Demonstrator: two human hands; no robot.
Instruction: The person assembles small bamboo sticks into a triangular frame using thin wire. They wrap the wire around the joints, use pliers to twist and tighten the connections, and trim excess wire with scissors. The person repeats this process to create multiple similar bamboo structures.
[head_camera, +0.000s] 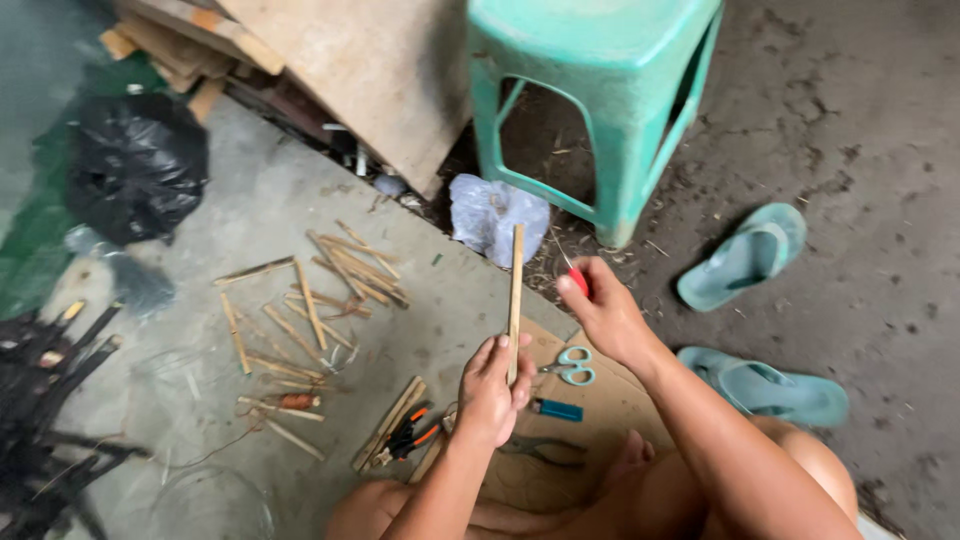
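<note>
Fingers of left hand (492, 388) wrap upright bamboo strip (515, 290).

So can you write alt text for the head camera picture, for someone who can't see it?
A person sitting on the ground holds a thin wooden stick upright in the left hand and a small red tool in the right hand. Sticks, scissors and pliers lie nearby, beside a green stool.

Beside the glossy green plastic stool (600, 90), a matt wooden stick (516, 300) is showing smooth faces above rough concrete floor (270, 200).
</note>
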